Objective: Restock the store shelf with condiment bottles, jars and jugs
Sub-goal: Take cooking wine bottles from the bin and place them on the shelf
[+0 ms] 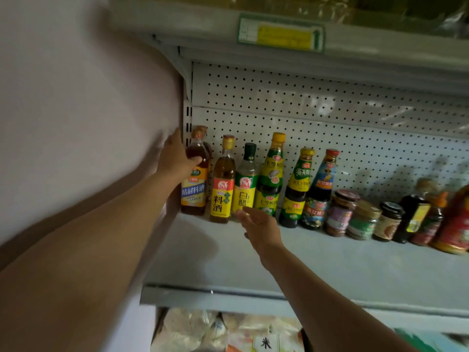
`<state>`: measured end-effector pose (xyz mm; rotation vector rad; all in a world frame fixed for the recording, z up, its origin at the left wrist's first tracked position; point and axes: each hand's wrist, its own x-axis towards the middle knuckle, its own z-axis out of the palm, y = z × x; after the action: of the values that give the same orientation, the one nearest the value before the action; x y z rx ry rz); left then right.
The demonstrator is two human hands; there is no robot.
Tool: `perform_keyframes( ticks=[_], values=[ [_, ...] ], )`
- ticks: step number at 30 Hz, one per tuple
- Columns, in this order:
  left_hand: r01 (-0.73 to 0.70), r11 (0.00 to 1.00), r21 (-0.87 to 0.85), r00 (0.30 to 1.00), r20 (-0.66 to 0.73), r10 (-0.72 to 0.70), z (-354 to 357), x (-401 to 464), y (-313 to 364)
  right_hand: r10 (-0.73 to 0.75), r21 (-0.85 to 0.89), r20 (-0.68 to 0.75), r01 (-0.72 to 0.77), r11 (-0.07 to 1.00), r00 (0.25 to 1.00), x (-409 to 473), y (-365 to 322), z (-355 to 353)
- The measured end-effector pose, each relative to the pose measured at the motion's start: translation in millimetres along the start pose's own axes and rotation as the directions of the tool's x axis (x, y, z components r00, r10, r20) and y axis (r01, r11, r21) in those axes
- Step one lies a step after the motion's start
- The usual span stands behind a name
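A row of condiment bottles and jars stands along the back of the grey shelf [317,262]. My left hand [175,158] grips the shoulder of the leftmost bottle, an amber cooking-wine bottle [194,184] with a blue and yellow label, standing at the shelf's left end. Right of it stand a second cooking-wine bottle [222,189] with a yellow label and a clear white-vinegar bottle [246,181]. My right hand [261,229] reaches to the foot of the vinegar bottle, fingers loosely extended; whether they touch it is unclear.
Further right stand green-labelled sauce bottles [270,179], dark sauce bottles [319,191], small jars [340,214] and a red-labelled jug [456,224]. A pegboard back panel [330,110] and an upper shelf with a price tag [280,34] close the space above. Bagged goods [228,334] lie below.
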<state>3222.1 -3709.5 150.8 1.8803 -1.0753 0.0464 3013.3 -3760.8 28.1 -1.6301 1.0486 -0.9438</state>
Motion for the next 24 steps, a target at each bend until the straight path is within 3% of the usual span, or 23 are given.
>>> perform_keyframes(
  ticks=[5,9,15,20,24],
  values=[
    [0.211,0.888,-0.408,0.975,0.149,-0.164,4.1,-97.5,-12.3,0.038,-0.017,-0.003,-0.038,0.999,0.999,-46.8,0.6,-35.1],
    [0.389,0.738,-0.551,0.917,0.309,-0.253,4.6,-187.6,-9.5,0.070,0.031,0.081,-0.073,0.997,0.994,-92.5,6.8,-61.7],
    [0.501,0.679,-0.537,0.863,0.365,-0.348,4.0,-304.9,-6.0,0.024,-0.081,0.179,-0.009,0.997,0.983,-168.4,28.0,-103.6],
    [0.562,0.678,-0.474,0.824,0.395,-0.407,24.3,-382.9,-15.9,0.062,-0.191,0.239,-0.015,0.981,0.969,-219.8,70.5,-120.2],
    [0.628,0.678,-0.383,0.768,0.444,-0.461,49.2,-428.3,-29.5,0.173,-0.237,0.262,-0.111,0.965,0.949,-248.5,113.7,-127.5]
  ],
)
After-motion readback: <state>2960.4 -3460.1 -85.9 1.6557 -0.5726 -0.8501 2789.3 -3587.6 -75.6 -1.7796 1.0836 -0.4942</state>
